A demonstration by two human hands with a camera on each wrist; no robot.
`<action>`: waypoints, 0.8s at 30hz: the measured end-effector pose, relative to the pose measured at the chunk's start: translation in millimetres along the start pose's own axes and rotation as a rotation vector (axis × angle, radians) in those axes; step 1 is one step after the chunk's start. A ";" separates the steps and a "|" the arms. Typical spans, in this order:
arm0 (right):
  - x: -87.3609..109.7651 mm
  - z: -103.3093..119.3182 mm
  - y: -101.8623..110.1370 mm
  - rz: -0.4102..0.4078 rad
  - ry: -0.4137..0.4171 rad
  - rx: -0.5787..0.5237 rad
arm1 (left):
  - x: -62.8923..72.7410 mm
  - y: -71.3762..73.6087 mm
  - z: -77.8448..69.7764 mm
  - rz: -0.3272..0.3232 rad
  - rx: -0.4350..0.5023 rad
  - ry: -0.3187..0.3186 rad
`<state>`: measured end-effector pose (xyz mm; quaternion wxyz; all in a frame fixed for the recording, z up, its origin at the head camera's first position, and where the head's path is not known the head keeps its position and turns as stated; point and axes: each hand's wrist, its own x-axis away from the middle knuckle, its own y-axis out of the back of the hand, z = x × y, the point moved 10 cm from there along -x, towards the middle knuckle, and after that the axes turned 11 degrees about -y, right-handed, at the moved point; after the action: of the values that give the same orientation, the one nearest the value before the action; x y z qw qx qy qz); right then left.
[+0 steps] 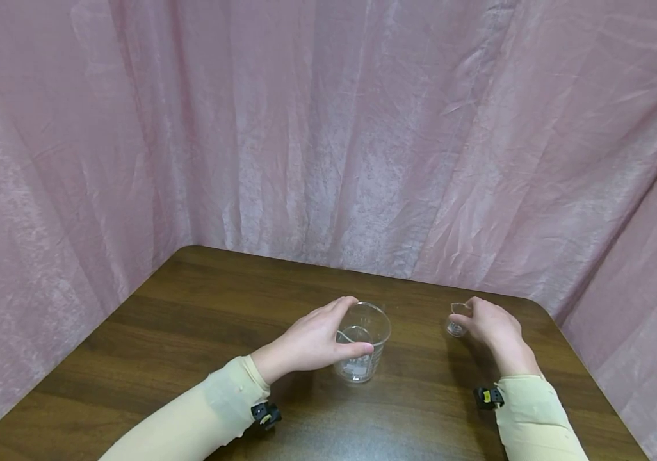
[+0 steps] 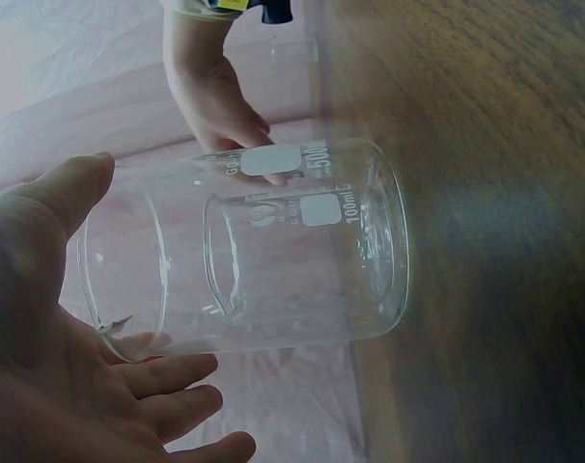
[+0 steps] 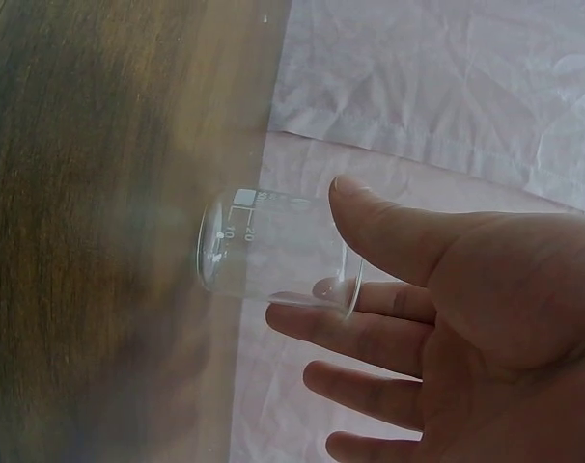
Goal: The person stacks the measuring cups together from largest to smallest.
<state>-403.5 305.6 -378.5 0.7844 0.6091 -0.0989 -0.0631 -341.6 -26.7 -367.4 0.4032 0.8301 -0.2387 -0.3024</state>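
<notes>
My left hand holds a large clear glass beaker marked 500 ml near its rim, thumb on one side and fingers on the other. It stands upright on the table. Inside it sits a smaller beaker marked 100 ml, seen through the wall in the left wrist view. To the right, my right hand grips a small glass beaker by its upper part, between thumb and forefingers. The other fingers are extended. Printed marks of 10 and 20 show on its side. Whether its base touches the table, I cannot tell.
The brown wooden table has rounded far corners. Pink curtains hang behind and beside it. Near the table's far edge, a faint clear glass shape shows in the left wrist view.
</notes>
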 end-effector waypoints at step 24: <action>12.3 9.9 17.1 -0.060 0.016 -0.005 | 0.8 0.2 -0.3 0.000 -0.004 0.006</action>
<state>-394.2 297.8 -358.7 0.7843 0.6105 -0.0742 -0.0820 -340.9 -27.1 -367.3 0.4054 0.8302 -0.2372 -0.3004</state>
